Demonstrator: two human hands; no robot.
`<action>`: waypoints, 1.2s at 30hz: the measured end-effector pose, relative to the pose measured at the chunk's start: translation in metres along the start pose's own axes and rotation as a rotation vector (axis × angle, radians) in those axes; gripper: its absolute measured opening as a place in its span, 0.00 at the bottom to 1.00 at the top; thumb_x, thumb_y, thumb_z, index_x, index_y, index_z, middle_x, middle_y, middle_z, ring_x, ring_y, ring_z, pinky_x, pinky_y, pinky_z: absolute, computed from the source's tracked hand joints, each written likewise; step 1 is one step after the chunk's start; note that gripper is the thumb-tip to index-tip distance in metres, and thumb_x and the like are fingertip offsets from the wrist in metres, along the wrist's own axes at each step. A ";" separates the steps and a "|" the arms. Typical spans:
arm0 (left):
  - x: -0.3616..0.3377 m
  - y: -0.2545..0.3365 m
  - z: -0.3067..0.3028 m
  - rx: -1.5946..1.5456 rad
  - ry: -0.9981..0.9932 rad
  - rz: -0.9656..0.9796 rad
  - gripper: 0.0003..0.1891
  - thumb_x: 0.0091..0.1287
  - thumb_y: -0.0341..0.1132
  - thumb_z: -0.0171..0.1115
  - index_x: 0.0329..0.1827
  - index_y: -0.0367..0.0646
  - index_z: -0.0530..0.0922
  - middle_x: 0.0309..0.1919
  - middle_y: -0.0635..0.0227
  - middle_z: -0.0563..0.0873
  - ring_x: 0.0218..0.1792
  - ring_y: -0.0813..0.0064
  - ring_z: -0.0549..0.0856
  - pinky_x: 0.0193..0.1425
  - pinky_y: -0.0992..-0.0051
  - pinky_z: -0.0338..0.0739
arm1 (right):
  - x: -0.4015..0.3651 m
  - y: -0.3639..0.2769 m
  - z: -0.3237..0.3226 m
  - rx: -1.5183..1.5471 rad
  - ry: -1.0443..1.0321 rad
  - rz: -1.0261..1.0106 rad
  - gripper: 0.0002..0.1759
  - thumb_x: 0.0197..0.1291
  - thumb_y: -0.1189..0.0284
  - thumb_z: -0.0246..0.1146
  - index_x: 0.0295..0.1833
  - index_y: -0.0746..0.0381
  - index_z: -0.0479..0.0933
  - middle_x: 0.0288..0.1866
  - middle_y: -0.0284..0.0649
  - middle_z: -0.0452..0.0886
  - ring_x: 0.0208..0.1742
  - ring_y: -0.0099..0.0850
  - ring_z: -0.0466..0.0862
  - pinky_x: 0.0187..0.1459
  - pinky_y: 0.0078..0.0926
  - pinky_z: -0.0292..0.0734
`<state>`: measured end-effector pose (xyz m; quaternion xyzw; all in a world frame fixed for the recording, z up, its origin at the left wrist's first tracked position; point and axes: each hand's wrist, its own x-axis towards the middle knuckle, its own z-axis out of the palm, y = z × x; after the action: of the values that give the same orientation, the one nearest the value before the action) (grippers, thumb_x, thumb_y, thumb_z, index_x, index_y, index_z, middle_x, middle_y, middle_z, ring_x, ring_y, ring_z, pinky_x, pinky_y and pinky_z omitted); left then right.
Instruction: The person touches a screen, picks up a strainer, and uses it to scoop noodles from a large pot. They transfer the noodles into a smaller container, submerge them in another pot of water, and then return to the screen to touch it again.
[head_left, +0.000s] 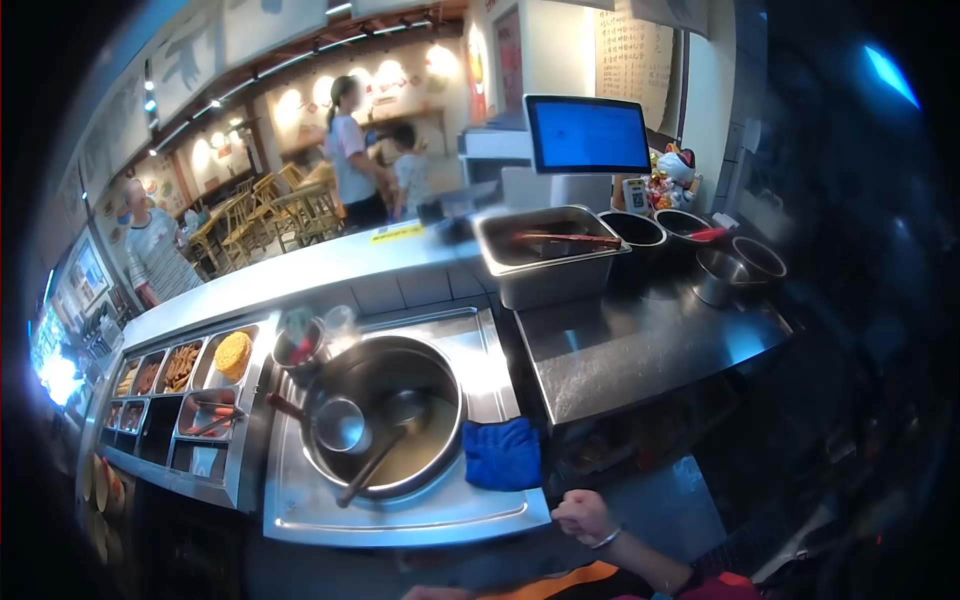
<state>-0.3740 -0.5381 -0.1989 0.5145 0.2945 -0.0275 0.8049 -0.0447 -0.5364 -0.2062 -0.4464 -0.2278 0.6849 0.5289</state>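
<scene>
My right hand (585, 517) is curled closed, with a bracelet at the wrist, near the front right corner of the steel worktop (400, 525). Nothing shows sticking out of its fingers. Only a sliver of my left hand (437, 593) appears at the bottom edge, its fingers hidden. Closest to my right hand on the worktop lies a folded blue cloth (502, 455). Beside the cloth, a large round pot (458, 400) holds cloudy liquid. A ladle (375, 465) and a round metal strainer or scoop (340, 425) rest in the pot.
Food trays (180, 370) stand at left, one with a yellow noodle cake (233, 354). At right are a deep steel container (555, 280), dark pots (640, 232) and a steel counter (610, 360). A screen (588, 135) stands behind. Several people are beyond the white ledge (300, 265).
</scene>
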 end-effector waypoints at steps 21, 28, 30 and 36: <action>0.139 0.267 -0.047 0.403 0.195 0.726 0.19 0.60 0.36 0.55 0.53 0.39 0.68 0.49 0.65 0.75 0.53 0.74 0.72 0.58 0.74 0.62 | 0.076 -0.231 -0.179 -0.438 0.574 -0.393 0.16 0.57 0.62 0.54 0.21 0.59 0.69 0.10 0.28 0.63 0.11 0.22 0.62 0.14 0.21 0.59; 0.208 0.338 -0.028 0.533 0.352 0.877 0.20 0.58 0.30 0.56 0.54 0.37 0.67 0.43 0.61 0.79 0.47 0.72 0.77 0.52 0.74 0.68 | 0.176 -0.254 -0.237 -0.614 0.180 -0.478 0.22 0.53 0.59 0.59 0.14 0.57 0.62 0.10 0.23 0.59 0.13 0.13 0.56 0.14 0.15 0.49; 0.225 0.364 -0.018 0.571 0.368 0.887 0.20 0.58 0.29 0.56 0.54 0.37 0.67 0.42 0.62 0.79 0.47 0.73 0.77 0.51 0.74 0.69 | 0.187 -0.266 -0.230 -0.640 0.043 -0.445 0.22 0.53 0.61 0.59 0.13 0.57 0.62 0.11 0.22 0.58 0.14 0.12 0.55 0.15 0.15 0.49; 0.281 0.425 0.003 0.710 0.458 1.002 0.19 0.57 0.27 0.57 0.53 0.36 0.68 0.42 0.60 0.78 0.45 0.72 0.78 0.50 0.73 0.71 | 0.202 -0.286 -0.238 -0.480 -0.108 -0.395 0.22 0.55 0.63 0.59 0.12 0.56 0.63 0.11 0.21 0.59 0.14 0.11 0.55 0.15 0.14 0.47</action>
<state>0.0072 -0.2685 0.0060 0.8165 0.1563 0.3656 0.4185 0.2992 -0.2904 -0.1753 -0.4686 -0.4931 0.5182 0.5185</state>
